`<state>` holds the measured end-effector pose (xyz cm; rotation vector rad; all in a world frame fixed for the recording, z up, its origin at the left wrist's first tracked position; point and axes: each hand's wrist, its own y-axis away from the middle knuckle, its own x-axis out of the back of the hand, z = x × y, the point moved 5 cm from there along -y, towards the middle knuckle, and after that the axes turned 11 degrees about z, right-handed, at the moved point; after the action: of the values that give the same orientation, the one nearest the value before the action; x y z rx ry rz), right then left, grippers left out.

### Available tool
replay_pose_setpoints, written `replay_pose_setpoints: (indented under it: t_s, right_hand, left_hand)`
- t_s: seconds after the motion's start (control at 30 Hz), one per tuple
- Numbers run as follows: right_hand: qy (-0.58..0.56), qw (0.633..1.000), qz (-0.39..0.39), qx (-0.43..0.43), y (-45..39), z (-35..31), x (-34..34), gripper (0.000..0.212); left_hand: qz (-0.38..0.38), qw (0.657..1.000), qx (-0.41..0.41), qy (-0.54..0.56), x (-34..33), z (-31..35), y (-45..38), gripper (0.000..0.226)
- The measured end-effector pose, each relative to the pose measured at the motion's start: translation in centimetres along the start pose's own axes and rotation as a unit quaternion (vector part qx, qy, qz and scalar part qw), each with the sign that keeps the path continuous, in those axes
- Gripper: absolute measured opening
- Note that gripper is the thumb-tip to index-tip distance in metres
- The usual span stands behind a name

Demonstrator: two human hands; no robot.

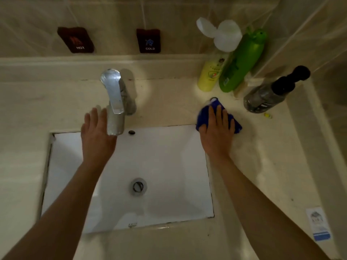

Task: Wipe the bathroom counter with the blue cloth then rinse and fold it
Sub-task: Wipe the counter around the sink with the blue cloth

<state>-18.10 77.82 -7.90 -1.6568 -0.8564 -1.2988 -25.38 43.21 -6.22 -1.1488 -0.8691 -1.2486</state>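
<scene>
A bunched blue cloth [203,115] lies on the beige counter [262,156], just past the far right corner of the white sink [159,166]. My right hand [216,132] presses flat on top of the cloth, fingers spread and pointing toward the wall. Only the cloth's edges show around my fingers. My left hand [96,132] hovers open over the far left part of the sink, beside the chrome faucet spout [115,117], holding nothing. Its fingertips reach the counter strip behind the basin.
Behind the cloth stand a yellow bottle [208,76], a green bottle [240,61] and a dark pump bottle [270,94]. A small yellow item [268,115] lies near the pump bottle. A paper sachet [318,224] rests at the front right. HOT and COLD labels are on the wall.
</scene>
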Motion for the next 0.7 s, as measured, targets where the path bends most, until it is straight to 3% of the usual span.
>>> replay_pose_setpoints:
  t_s: [0.07, 0.17, 0.27, 0.43, 0.53, 0.6, 0.7]
  right_hand:
    - [0.006, 1.0, -0.004, 0.008, 2.0, 1.8, 0.7, 0.06]
    - [0.019, 0.996, 0.019, -0.089, 3.3, 3.4, 1.1, 0.062]
    - [-0.001, 0.993, 0.057, -0.106, 0.7, 0.0, 0.2, 0.06]
    - [-0.118, 0.988, -0.025, 0.097, -4.4, -10.5, -1.3, 0.062]
    - [-0.155, 0.951, -0.104, 0.247, -4.9, -13.7, -2.0, 0.063]
    - [-0.146, 0.928, -0.1, 0.328, -4.3, -12.6, -2.0, 0.062]
    - [-0.104, 0.944, -0.062, 0.306, -5.0, -10.5, -2.0, 0.062]
  left_hand:
    - [-0.021, 1.0, 0.021, 0.0, -0.7, -0.4, -1.4, 0.061]
    - [-0.067, 0.995, 0.057, -0.042, -1.3, -0.7, -2.8, 0.064]
    - [-0.097, 0.991, 0.062, -0.065, -1.5, -1.1, -3.1, 0.072]
    - [-0.097, 0.991, 0.077, -0.047, -1.4, -0.8, -2.9, 0.077]
    - [-0.096, 0.991, 0.077, -0.052, -1.2, -1.0, -2.6, 0.079]
    - [-0.096, 0.991, 0.073, -0.053, -1.1, -1.1, -2.5, 0.077]
    - [-0.088, 0.993, 0.069, -0.045, -1.0, -0.9, -2.4, 0.073]
